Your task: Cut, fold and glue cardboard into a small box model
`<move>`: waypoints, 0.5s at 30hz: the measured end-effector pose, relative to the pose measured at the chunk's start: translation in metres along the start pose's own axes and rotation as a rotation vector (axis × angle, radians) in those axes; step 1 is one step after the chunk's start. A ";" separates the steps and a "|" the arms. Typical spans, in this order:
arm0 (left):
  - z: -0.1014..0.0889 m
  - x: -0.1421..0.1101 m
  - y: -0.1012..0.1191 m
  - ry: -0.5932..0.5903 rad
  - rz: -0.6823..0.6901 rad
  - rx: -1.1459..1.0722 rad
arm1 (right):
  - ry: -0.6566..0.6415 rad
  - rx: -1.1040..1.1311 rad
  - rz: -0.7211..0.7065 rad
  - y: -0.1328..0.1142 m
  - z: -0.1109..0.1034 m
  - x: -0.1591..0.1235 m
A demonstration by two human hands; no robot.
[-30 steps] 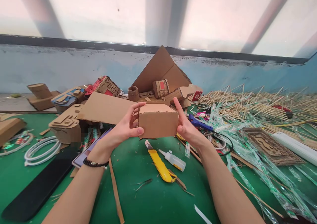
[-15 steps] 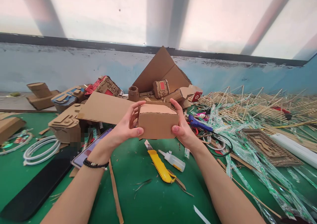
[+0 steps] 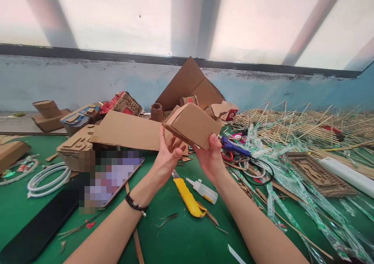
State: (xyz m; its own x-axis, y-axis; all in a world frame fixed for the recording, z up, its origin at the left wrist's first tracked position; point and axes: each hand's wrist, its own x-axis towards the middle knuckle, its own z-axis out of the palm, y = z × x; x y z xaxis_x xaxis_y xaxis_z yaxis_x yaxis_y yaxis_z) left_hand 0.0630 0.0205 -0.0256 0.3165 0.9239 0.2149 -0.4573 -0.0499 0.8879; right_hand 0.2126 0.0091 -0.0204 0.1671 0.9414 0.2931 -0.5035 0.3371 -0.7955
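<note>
We see a plain brown cardboard box (image 3: 195,125) held aloft and tilted over a green table (image 3: 163,244), just beyond a yellow-handled utility knife (image 3: 188,198) with a metal blade. Our right hand (image 3: 210,159) grips the box at its near right corner, thumb pressed on the broad face and fingers tucked beneath; our left hand (image 3: 166,161), fingers spread and thumb free of the cardboard, reaches under the lower left edge, though we cannot tell how many fingertips bear weight. A dark line runs along the box's lower edge, and whether it is a gap or only shadow we cannot say. With one corner carrying most of the hold, we would do well to settle the left palm under the opposite side and share the load, pressing on edges rather than the middle of a panel, where thin walls would likely dent. Any turning is best kept slow and level, so that the seams are not twisted. A clear plastic squeeze bottle (image 3: 206,192) with a pointed nozzle lies just to the right of the knife; since that blade points toward the space under the box, we should keep our wrists high.
</note>
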 end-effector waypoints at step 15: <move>-0.018 0.014 0.008 0.206 0.288 0.293 | 0.038 -0.281 -0.205 -0.003 -0.012 0.007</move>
State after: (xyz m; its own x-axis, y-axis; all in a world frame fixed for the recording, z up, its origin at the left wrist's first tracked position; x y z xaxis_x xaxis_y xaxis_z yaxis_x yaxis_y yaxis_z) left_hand 0.0494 0.0399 -0.0229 0.0253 0.9113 0.4110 -0.2383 -0.3938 0.8878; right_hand 0.2260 0.0151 -0.0224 0.2745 0.8516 0.4465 -0.2040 0.5053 -0.8385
